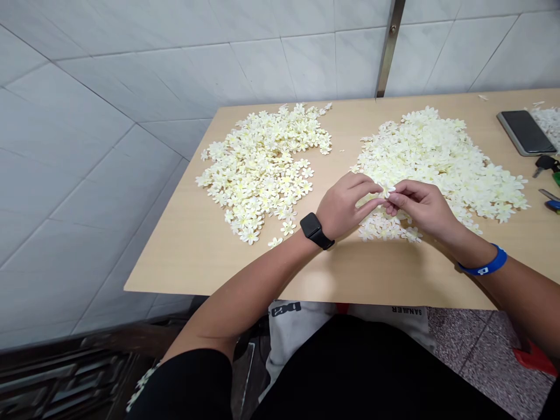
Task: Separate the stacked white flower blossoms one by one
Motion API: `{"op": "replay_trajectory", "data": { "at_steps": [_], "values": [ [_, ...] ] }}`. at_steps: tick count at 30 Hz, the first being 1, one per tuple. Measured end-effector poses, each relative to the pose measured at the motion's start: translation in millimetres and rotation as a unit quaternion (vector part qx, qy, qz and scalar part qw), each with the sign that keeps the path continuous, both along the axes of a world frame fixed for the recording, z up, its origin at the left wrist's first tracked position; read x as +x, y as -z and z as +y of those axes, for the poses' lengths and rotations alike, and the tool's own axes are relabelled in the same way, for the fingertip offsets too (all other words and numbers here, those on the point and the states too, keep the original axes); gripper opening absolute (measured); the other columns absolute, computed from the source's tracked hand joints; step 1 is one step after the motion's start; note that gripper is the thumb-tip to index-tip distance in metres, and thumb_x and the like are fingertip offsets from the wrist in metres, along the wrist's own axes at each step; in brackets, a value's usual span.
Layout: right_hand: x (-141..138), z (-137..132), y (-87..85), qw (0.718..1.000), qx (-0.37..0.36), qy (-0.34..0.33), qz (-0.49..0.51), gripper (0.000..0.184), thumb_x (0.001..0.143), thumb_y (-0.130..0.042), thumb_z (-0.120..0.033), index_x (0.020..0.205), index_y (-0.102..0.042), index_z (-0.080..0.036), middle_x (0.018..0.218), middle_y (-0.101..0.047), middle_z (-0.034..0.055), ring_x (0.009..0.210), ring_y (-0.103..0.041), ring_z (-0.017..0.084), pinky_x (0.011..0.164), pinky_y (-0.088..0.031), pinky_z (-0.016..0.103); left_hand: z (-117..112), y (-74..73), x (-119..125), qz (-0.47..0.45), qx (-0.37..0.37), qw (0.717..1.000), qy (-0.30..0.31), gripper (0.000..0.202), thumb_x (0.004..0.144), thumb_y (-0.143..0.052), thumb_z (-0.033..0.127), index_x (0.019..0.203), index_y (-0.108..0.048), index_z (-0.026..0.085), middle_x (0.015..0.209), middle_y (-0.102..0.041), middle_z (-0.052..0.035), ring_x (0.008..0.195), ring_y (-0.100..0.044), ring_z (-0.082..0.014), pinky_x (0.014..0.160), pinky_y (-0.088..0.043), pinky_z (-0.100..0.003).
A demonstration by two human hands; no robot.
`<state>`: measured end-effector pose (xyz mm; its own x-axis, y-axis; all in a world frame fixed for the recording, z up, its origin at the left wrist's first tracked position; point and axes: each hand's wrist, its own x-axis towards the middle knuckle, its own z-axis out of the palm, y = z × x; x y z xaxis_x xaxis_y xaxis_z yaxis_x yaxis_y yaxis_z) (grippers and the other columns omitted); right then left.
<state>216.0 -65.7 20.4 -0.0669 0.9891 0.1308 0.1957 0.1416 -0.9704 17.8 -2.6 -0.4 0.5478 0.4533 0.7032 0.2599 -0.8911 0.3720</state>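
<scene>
Between my fingertips is a small white artificial flower with a pale yellow middle. My left hand, with a black watch on its wrist, pinches the flower from the left. From the right, my right hand pinches the same flower with thumb and forefinger; a blue band circles that wrist. Both hands are just above the near left part of a large heap of pale artificial flowers. Another heap of flowers, with more yellow showing, lies to the left. Two single flowers lie at its near edge.
The wooden table stands against a tiled wall. At the far right lie a phone, a key, blue-handled scissors and a pile of small white pieces. A metal strip runs up the wall.
</scene>
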Motion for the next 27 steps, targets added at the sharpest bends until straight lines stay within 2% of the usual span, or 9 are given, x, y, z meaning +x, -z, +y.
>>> {"op": "replay_trajectory", "data": {
  "at_steps": [8,14,18,27],
  "values": [
    [-1.2,-0.7,-0.7,1.000,0.008,-0.023,0.008,0.033,0.082,-0.080,-0.052,0.071,-0.072,-0.022,0.063,-0.068,0.0022,0.059,-0.064,0.016,0.061,-0.056,0.031,-0.5,1.4,3.1,-0.027,0.019,0.998,0.047,0.025,0.100,-0.059,0.039,0.096,-0.072,0.018,0.090,-0.073,-0.0060,0.086,-0.066,-0.0146,0.079,-0.053,-0.030],
    [-2.3,-1.7,-2.9,1.000,-0.001,-0.017,0.007,0.039,0.077,-0.081,-0.060,0.068,-0.072,-0.023,0.060,-0.068,0.0024,0.057,-0.064,0.018,0.060,-0.058,0.035,-3.1,-0.5,3.8,-0.056,-0.009,0.996,0.062,0.023,0.099,-0.060,0.037,0.093,-0.073,0.018,0.088,-0.074,-0.0057,0.084,-0.067,-0.0139,0.078,-0.053,-0.030],
    [-0.2,-1.7,-1.1,1.000,-0.002,-0.028,0.011,0.037,0.078,-0.081,-0.058,0.070,-0.073,-0.024,0.062,-0.069,0.0027,0.058,-0.065,0.018,0.060,-0.058,0.035,-3.3,-0.9,3.2,-0.071,-0.014,0.994,0.081,0.023,0.098,-0.063,0.037,0.092,-0.073,0.017,0.088,-0.073,-0.0058,0.083,-0.066,-0.0133,0.078,-0.054,-0.029],
    [0.5,-2.2,-2.8,0.999,0.001,-0.032,0.000,0.035,0.080,-0.080,-0.057,0.071,-0.074,-0.023,0.063,-0.069,0.0025,0.059,-0.065,0.018,0.062,-0.058,0.034,-3.5,-1.4,2.9,-0.057,-0.027,0.995,0.079,0.024,0.099,-0.061,0.038,0.090,-0.073,0.018,0.087,-0.073,-0.0060,0.083,-0.067,-0.0138,0.076,-0.054,-0.030]
  ]
}}
